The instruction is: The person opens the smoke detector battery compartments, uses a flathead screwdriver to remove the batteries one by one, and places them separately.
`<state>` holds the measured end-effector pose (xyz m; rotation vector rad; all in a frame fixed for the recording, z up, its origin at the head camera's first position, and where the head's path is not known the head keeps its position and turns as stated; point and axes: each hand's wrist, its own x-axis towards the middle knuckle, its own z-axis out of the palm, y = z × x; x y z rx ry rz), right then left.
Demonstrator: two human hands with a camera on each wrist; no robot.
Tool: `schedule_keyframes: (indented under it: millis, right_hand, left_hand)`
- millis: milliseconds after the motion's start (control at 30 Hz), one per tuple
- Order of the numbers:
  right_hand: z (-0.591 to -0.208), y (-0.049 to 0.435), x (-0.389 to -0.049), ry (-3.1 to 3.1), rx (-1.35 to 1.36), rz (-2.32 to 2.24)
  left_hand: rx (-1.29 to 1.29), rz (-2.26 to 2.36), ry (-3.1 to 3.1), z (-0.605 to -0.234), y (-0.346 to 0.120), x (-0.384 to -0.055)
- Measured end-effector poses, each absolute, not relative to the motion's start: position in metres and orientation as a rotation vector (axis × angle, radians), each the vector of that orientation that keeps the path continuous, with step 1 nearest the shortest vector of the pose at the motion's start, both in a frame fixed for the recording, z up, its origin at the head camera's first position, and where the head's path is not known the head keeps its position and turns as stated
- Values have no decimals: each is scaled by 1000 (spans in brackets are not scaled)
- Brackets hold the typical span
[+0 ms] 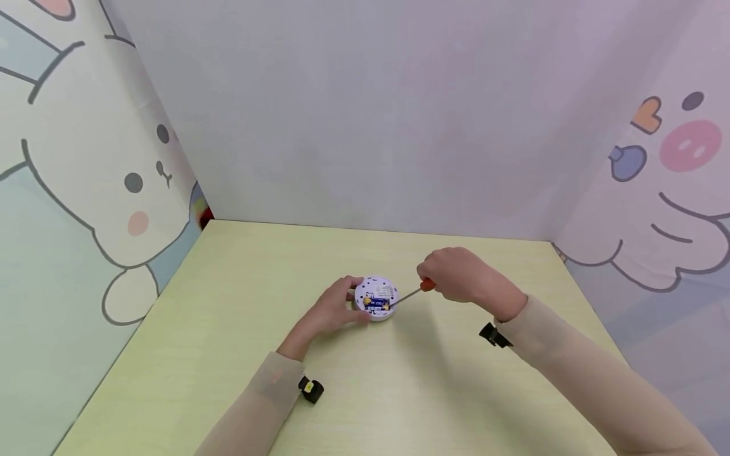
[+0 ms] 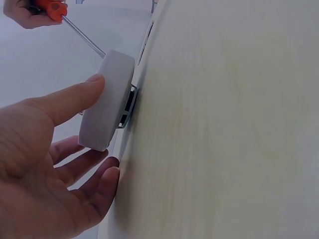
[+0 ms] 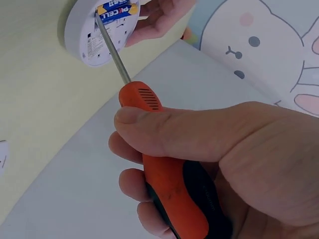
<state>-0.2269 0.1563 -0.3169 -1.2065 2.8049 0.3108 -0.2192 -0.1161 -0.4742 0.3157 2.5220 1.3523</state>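
Observation:
A round white battery-powered device (image 1: 369,289) sits tilted on the table, its back turned up with blue-and-yellow batteries (image 1: 376,304) showing in a recess. My left hand (image 1: 336,304) holds it by the rim, thumb on the near side and fingers round the far side. In the left wrist view a dark bracket (image 2: 130,105) shows under the white casing (image 2: 110,94). My right hand (image 1: 456,275) grips a screwdriver (image 3: 169,184) by its orange-and-black handle. Its metal shaft (image 3: 113,52) slants down to the device, with the tip at the end of a battery (image 3: 117,12).
The pale wooden table (image 1: 256,272) spreads around both hands. A plain light wall (image 1: 371,126) stands behind it, with cartoon-printed panels (image 1: 85,158) at both sides. A black wrist strap piece (image 1: 310,389) hangs at the left sleeve, another (image 1: 495,335) at the right.

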Motion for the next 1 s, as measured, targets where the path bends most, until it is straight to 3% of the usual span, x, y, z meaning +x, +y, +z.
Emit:
schedule_keyframes:
  millis: [1000]
  right_hand:
    - [-380, 217, -251, 2612, -1047, -311]
  left_hand:
    - [330, 1342, 2518, -477, -118, -222]
